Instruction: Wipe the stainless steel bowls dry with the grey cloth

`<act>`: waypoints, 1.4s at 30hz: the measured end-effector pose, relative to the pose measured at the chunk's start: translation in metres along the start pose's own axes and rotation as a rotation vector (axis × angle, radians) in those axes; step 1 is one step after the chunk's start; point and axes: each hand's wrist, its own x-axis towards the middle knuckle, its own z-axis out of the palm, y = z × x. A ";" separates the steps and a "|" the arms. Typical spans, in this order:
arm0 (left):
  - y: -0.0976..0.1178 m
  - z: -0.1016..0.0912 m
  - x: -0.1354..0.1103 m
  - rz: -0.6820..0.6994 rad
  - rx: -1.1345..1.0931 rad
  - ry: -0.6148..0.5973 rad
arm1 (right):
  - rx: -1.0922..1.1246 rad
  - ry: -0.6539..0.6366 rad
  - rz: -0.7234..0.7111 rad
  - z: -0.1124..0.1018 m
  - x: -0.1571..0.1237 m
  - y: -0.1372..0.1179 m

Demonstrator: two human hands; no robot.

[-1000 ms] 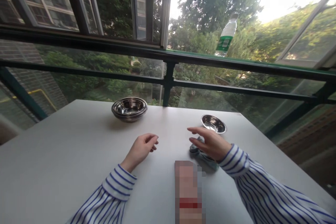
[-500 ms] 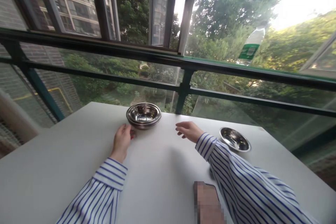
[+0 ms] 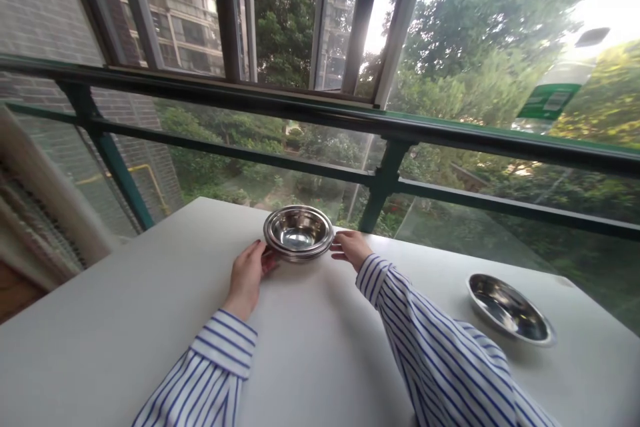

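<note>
A stack of shiny metal bowls [image 3: 299,237], nested upright in one another, stands at the far edge of the white table [image 3: 310,347]. My left hand [image 3: 247,275] is at the stack's left side, thumb near the rim and fingers curled toward the lower wall. On the opposite side, the bent fingertips of my right hand [image 3: 353,248] meet the rim. Together the hands clasp the stack from both sides; how firmly I cannot tell. A single metal bowl [image 3: 510,310] sits apart on the right of the table, beyond my right forearm.
A dark green railing [image 3: 280,100] with glass panels runs behind the table's far edge. Past the railing on the right is a plastic bottle with a green label [image 3: 550,100]. Window frames stand open behind, with trees outside.
My right hand has moved left to the stack's right side. My left hand has come closer against its left side. The view has turned and shifted; the phone-like object has left the view.
</note>
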 end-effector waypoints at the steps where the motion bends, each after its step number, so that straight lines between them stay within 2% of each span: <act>1: 0.001 0.000 -0.001 -0.004 -0.004 0.000 | -0.028 -0.015 0.024 0.001 -0.001 0.000; 5: 0.002 -0.002 -0.001 -0.003 0.002 0.003 | -0.185 -0.056 0.059 0.005 -0.006 0.002; 9: -0.001 -0.005 0.000 0.014 0.031 0.021 | -0.402 -0.037 -0.020 0.001 -0.010 0.002; 11: -0.004 -0.006 0.000 0.021 0.048 0.042 | -0.547 0.013 -0.124 -0.003 -0.013 -0.003; 14: -0.008 -0.006 -0.002 0.037 0.073 0.063 | -0.781 0.048 -0.355 -0.004 -0.021 -0.017; 18: -0.011 -0.004 -0.005 0.049 0.087 0.065 | -1.050 -0.151 -0.644 0.013 -0.035 -0.036; 22: -0.014 -0.004 -0.007 0.048 0.080 0.064 | -1.268 -0.290 -0.797 0.037 -0.042 -0.045; 31: -0.017 -0.002 -0.007 0.009 0.065 0.031 | -1.569 -0.324 -0.884 0.053 -0.046 -0.055; 42: -0.019 0.000 -0.005 -0.014 0.083 0.032 | -1.683 -0.349 -0.979 0.063 -0.046 -0.057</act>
